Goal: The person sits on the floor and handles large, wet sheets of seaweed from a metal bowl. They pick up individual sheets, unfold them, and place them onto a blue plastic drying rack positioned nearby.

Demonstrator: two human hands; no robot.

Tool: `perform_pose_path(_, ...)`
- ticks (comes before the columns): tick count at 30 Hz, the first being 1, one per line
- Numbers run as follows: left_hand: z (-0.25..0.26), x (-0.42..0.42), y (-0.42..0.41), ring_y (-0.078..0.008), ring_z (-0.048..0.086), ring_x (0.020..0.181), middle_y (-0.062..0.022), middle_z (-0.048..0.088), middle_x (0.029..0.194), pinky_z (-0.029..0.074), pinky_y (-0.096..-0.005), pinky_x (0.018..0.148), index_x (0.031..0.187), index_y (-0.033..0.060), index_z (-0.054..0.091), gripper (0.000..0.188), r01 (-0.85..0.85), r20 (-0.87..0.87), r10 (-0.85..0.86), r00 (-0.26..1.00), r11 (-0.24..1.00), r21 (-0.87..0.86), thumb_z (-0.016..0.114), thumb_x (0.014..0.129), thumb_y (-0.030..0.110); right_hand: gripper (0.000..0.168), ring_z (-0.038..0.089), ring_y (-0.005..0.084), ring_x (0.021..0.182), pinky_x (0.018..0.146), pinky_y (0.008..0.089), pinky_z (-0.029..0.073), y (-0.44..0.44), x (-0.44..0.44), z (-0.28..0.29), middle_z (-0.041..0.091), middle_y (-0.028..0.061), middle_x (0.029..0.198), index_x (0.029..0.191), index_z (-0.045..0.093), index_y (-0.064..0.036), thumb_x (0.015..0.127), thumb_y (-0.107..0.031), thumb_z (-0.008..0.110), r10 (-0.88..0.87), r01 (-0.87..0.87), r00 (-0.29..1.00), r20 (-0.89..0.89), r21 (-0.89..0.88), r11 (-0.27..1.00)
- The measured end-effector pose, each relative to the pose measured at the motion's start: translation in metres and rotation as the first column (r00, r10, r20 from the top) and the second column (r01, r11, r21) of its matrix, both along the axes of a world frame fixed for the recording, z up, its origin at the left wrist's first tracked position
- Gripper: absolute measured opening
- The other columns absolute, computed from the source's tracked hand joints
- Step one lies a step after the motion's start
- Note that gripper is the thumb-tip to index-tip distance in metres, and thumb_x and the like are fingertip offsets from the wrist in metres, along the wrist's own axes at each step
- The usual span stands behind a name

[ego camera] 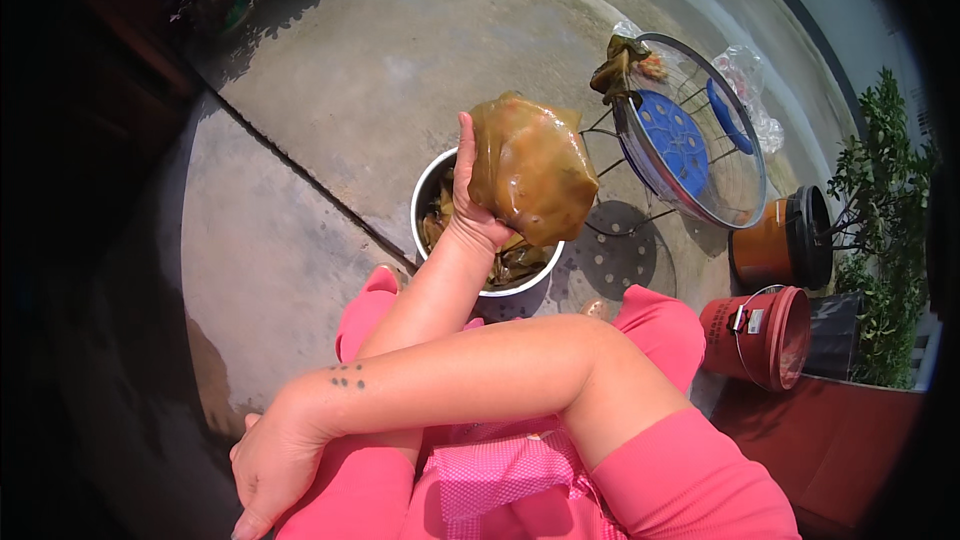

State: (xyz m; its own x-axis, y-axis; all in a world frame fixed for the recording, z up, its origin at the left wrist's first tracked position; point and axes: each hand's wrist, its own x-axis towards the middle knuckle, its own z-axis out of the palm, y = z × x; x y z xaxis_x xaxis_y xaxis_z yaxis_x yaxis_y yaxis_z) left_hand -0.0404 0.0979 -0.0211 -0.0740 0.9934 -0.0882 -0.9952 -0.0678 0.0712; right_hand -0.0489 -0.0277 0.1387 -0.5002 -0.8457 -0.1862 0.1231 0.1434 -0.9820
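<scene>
My left hand (480,202) holds up a broad, wet, brown translucent sheet of what looks like kelp (536,172). Its palm lies behind the sheet, and one finger shows along the edge. Below is a white-rimmed round pot (417,202) with more brown, wet pieces (517,262) in it, partly hidden by my arm. My right forearm crosses over the left one. At the lower left, my right hand (281,457) rests by my left knee, its fingers partly hidden; nothing shows in it.
At right, a stool with a blue perforated seat (671,142) bears a large see-through round piece with a metal rim (761,180); a brown piece (621,67) drapes over it. An orange bucket (761,240), a red bucket (739,334) and a leafy plant (874,210) stand beyond. A groove (300,161) crosses the concrete.
</scene>
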Motion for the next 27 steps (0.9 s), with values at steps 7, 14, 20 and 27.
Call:
perform_pose_path(7,-0.010,-0.003,0.001,-0.0316,0.044,0.122,-0.0116,0.047,0.133,0.034,-0.0501,0.103,0.130,0.0128,0.046,0.075,-0.005,-0.004,0.005,1.000,1.000,0.028,0.038,0.083,0.071,0.066,0.042,0.0305,0.123,0.101,0.0430,0.033,-0.010,0.008,-0.008,0.053,0.0122,0.128,0.121,0.058,-0.007,0.092,-0.059,0.031,-0.049,0.051,0.989,-0.139,0.008,0.999)
perform_pose_path(14,-0.006,0.001,0.001,-0.0315,0.045,0.123,-0.0115,0.047,0.133,0.034,-0.0506,0.103,0.131,0.0128,0.045,0.077,-0.012,-0.016,0.012,1.000,1.000,0.012,0.037,0.082,0.072,0.038,0.042,0.0292,0.110,0.095,0.0501,0.028,0.007,0.012,-0.048,0.057,0.0119,0.111,0.097,0.066,-0.006,0.092,-0.038,0.044,-0.191,0.181,0.933,-0.303,-0.062,0.982)
perform_pose_path(20,0.003,-0.010,-0.017,-0.0291,0.052,0.113,-0.0100,0.054,0.124,0.041,-0.0471,0.098,0.127,0.0118,0.047,0.080,0.023,-0.043,-0.022,0.999,0.999,0.023,0.036,0.080,0.075,0.044,0.042,0.0303,0.110,0.089,0.0433,0.035,0.095,0.104,-0.084,0.050,0.0095,0.115,0.115,0.054,-0.008,0.074,-0.020,0.068,-0.500,0.907,0.075,-0.863,-0.150,0.394)
perform_pose_path(27,-0.006,0.000,-0.006,-0.0252,0.055,0.107,-0.0076,0.057,0.119,0.043,-0.0400,0.095,0.122,0.0123,0.052,0.073,-0.053,-0.114,0.054,0.992,0.999,0.011,0.033,0.084,0.072,0.067,0.039,0.0338,0.125,0.102,0.0435,0.032,0.161,0.146,-0.156,0.044,0.0135,0.134,0.132,0.044,-0.012,0.068,-0.006,0.066,-0.145,0.972,0.109,-0.983,0.136,-0.189)
